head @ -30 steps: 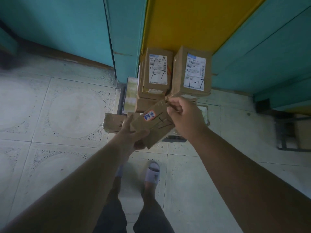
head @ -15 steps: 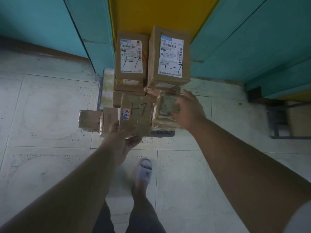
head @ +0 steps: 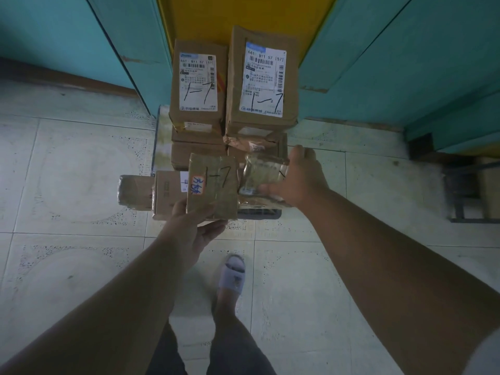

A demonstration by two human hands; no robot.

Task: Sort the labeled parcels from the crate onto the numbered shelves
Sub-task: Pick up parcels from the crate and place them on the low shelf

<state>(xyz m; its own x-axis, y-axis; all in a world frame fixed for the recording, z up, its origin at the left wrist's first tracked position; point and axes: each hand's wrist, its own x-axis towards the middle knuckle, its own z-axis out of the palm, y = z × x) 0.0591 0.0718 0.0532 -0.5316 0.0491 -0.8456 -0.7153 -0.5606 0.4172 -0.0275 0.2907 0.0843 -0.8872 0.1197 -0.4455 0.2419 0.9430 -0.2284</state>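
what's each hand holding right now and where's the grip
The left hand grips the brown parcel marked 1-7 by its bottom edge. The right hand holds the tape-wrapped parcel by its right side.

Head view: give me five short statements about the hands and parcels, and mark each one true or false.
1. The left hand holds a brown parcel marked 1-7. True.
2. The right hand is idle and touches nothing. False: it grips a small taped parcel.
3. Two tall boxes at the back both bear handwritten 1-7. True.
4. The wall strip behind those boxes is red. False: it is yellow.
5. Both feet are bare. False: one foot wears a pale slipper; the other is hidden.
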